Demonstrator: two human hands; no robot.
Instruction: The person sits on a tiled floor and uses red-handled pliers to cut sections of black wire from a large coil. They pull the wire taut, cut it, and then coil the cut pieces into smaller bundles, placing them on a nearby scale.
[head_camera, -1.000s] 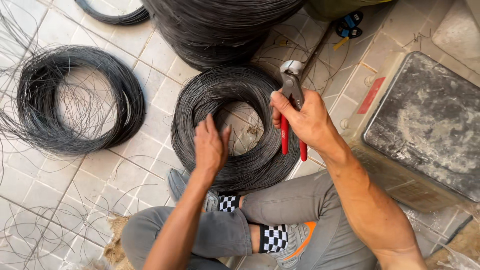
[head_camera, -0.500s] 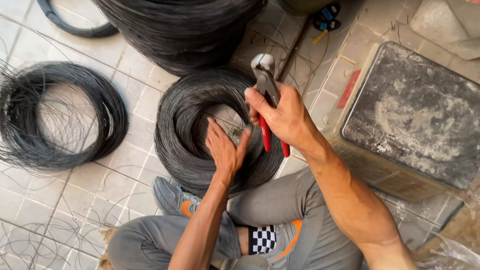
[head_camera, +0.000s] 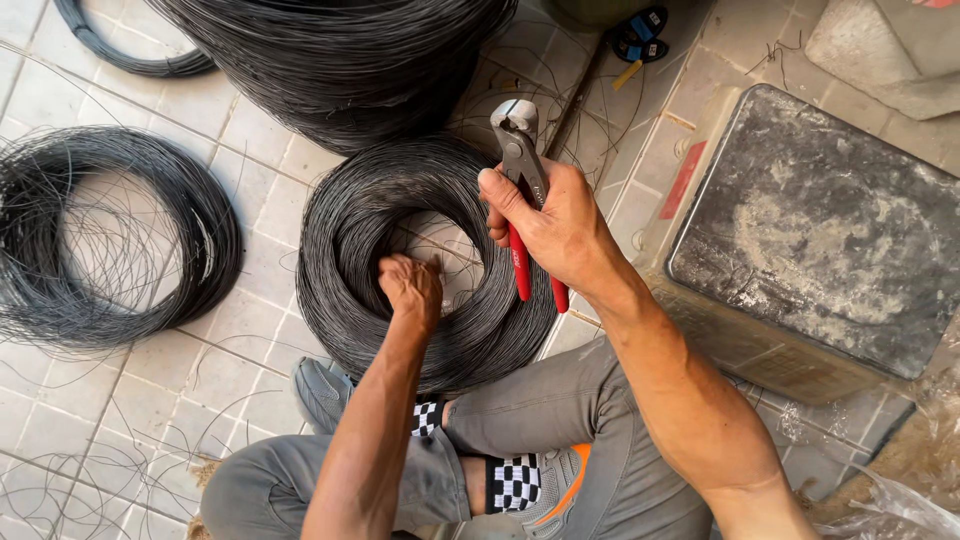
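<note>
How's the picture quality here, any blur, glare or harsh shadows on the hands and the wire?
Head view: soft, even daylight, no harsh shadows; the right hand, its pliers and the wire coil look sharp; the left hand is slightly soft; faint sheen on the grey metal lid, no real glare.

A thick coil of black wire (head_camera: 350, 240) lies flat on the tiled floor (head_camera: 250, 330); red-handled pincers (head_camera: 525, 190) stand upright above its right rim, metal head uppermost.

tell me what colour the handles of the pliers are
Red, on the pliers that the right hand grips; the head view shows them.
</note>
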